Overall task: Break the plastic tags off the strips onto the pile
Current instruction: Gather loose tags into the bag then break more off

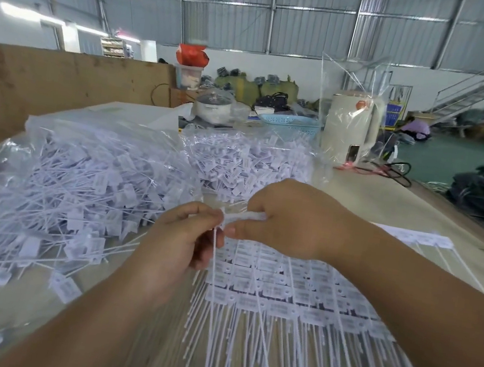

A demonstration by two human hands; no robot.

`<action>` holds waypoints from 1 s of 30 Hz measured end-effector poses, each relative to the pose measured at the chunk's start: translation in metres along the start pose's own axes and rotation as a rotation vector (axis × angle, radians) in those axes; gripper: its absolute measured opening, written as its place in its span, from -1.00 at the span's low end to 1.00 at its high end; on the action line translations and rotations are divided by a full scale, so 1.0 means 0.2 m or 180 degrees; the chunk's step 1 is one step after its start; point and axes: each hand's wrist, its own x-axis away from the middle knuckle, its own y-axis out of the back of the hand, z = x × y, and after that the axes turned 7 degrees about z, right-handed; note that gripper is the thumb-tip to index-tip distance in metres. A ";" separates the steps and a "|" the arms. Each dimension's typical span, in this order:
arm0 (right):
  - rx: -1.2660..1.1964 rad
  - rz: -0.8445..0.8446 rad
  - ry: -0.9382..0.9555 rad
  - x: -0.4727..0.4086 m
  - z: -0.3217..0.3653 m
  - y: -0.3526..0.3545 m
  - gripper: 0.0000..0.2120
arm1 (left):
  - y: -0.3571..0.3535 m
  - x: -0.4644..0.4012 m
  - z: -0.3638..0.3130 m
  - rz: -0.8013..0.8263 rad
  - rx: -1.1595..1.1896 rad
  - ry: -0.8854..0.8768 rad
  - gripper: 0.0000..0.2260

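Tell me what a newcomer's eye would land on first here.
First, the two hands at centre: the left hand and right hand pinch a white strip between them. To the left spreads the pile of loose tags on clear plastic; beneath the hands lie stacked uncut strips.

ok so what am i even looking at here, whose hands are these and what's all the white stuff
There is one picture, taken by a camera worn on a person's head, looking forward and down, so the hands are that person's own. No machine is involved. The left hand pinches a single white plastic tag with a long thin tail. The right hand grips the strip that the tag is joined to. More strips of joined tags lie under the hands on the table. To the left is the pile of loose tags already broken off, lying on clear plastic. Further back stand a kettle and a blue basket, in what looks like a warehouse.
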 end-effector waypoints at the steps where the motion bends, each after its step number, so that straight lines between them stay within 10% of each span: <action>1: 0.0107 0.0016 0.0006 0.00 0.01 0.00 -0.47 | 0.01 0.00 0.00 0.0026 -0.0104 0.0003 -0.67; 23: -0.0167 -0.1143 -0.0680 0.19 0.12 -0.25 -0.49 | -0.01 -0.05 0.03 -0.1426 0.0462 0.0297 -0.75; 30: -0.0427 -0.0924 -0.0300 0.18 0.05 -0.27 -0.44 | -0.05 0.03 0.00 0.0475 -0.0302 0.0190 -0.83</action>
